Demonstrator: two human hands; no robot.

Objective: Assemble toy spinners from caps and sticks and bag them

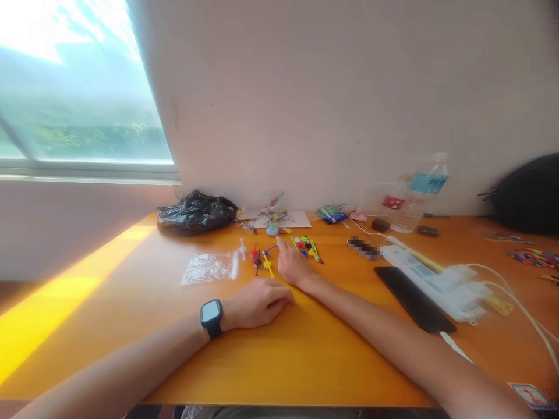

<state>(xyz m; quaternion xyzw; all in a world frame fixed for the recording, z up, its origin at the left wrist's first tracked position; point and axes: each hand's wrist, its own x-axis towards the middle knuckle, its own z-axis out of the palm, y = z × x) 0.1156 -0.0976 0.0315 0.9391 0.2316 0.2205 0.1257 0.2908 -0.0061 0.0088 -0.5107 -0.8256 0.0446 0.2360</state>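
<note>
My left hand (257, 302), with a black watch (212, 312) on its wrist, rests on the table just in front of a cluster of small plastic toy pieces. Its fingers are curled in, and nothing shows in them. Beyond it, my right hand (293, 262) reaches between two groups of these pieces, a finger stretched out to the end of a blue stick piece (271, 248). A yellow stick piece (267, 263) and a red piece (255, 254) lie left of that hand. To its right are green, yellow, white and red pieces (311, 249). A clear stick piece (243, 249) lies farther left.
A clear plastic bag (209, 267) lies left of the pieces, with a black bag (196, 214) behind. On the right are a phone (413, 298), a white power strip (430, 285) with cables and a plastic bottle (408, 212). The wall stands behind the wooden table (349, 361).
</note>
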